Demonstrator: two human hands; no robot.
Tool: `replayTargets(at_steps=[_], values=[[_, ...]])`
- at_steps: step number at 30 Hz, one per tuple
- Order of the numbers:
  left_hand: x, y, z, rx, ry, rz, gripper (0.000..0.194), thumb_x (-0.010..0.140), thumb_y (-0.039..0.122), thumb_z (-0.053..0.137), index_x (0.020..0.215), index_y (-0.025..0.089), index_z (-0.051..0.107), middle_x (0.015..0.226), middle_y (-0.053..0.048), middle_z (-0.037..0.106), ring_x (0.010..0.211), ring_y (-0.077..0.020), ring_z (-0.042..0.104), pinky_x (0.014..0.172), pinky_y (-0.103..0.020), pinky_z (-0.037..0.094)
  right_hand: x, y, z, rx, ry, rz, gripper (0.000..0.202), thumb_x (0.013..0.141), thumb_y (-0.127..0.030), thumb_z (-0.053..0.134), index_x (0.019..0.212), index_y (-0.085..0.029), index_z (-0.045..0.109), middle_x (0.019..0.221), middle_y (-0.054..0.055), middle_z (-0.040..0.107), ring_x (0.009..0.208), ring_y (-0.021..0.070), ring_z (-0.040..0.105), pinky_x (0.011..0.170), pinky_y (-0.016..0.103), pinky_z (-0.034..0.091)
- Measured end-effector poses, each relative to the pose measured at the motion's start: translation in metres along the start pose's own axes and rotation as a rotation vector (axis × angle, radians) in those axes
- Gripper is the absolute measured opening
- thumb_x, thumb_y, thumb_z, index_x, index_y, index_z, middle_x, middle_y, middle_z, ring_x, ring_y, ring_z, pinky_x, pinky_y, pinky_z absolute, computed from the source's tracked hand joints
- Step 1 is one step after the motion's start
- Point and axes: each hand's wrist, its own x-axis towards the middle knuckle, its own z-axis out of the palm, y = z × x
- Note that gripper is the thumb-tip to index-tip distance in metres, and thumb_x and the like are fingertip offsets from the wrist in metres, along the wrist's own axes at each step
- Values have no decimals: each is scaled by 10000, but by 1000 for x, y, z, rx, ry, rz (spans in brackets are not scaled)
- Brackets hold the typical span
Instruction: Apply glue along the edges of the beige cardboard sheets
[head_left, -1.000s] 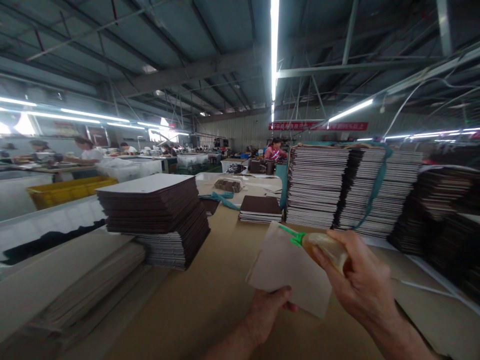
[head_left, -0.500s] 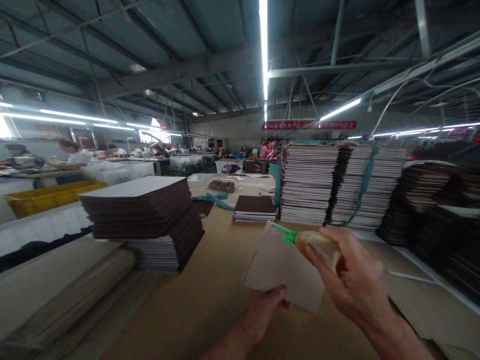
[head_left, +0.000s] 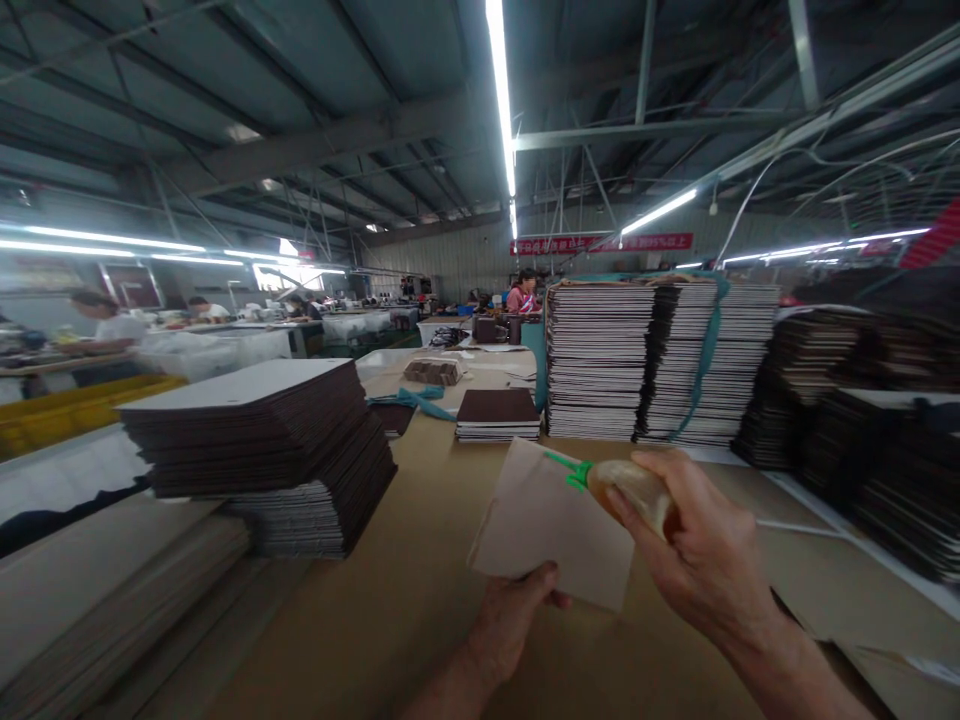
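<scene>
My left hand (head_left: 516, 618) grips the near edge of a beige panel (head_left: 551, 525), thumb on top and fingers underneath. The panel is held tilted above the brown tabletop. In my right hand (head_left: 701, 545) is a squeeze bottle (head_left: 626, 490), wrapped by the fingers, with cloudy yellowish contents and a green nozzle (head_left: 574, 470). Its nozzle tip points left, at or just over the panel's far edge; whether it touches I cannot tell. Beyond the panel lies a short pile of dark brown covered boards (head_left: 497, 410).
Left stands a tall stack of dark boards (head_left: 255, 430), beside a pile of beige sheets (head_left: 112, 590). Tall white-edged stacks (head_left: 600, 360) with a teal strap (head_left: 701, 355) rise at the back right. More dark stacks (head_left: 877, 460) stand far right. Co-workers sit in the background.
The nozzle has shifted right along the panel's far edge, away from its left corner. Both hands keep their holds. The view has turned slightly right.
</scene>
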Motion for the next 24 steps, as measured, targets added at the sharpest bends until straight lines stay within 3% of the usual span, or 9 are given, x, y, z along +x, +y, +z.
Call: replayTargets(at_steps=[6, 12, 18, 24], values=[[-1, 3, -1, -12, -44, -29, 334, 654, 378, 779, 873, 137, 706, 965, -119, 694, 831, -248, 627, 625, -323, 543, -2, 1, -2, -20, 18, -2, 259, 939, -406, 529, 1081, -190, 511, 929, 45, 579, 651, 161, 580, 529, 270, 419], [-2, 5, -1, 13, -10, 1, 325, 648, 379, 785, 853, 141, 702, 949, -108, 695, 805, -232, 627, 596, -310, 545, -7, 7, -6, -54, 7, 32, 265, 946, -431, 517, 1060, -193, 516, 923, 39, 578, 782, 194, 608, 608, 282, 450], [0, 1, -1, 12, 4, 5, 356, 638, 369, 791, 903, 152, 695, 905, -87, 692, 743, -213, 617, 581, -309, 536, -8, 7, -8, -22, 36, -7, 254, 944, -404, 530, 1070, -184, 515, 914, 51, 574, 760, 191, 597, 630, 283, 459], [1, -2, -6, 30, -6, -8, 276, 671, 376, 767, 800, 142, 694, 802, -78, 688, 719, -205, 619, 612, -310, 523, -18, 25, -9, -100, 43, 39, 290, 945, -472, 504, 1051, -202, 526, 917, 23, 583, 719, 173, 599, 571, 271, 432]])
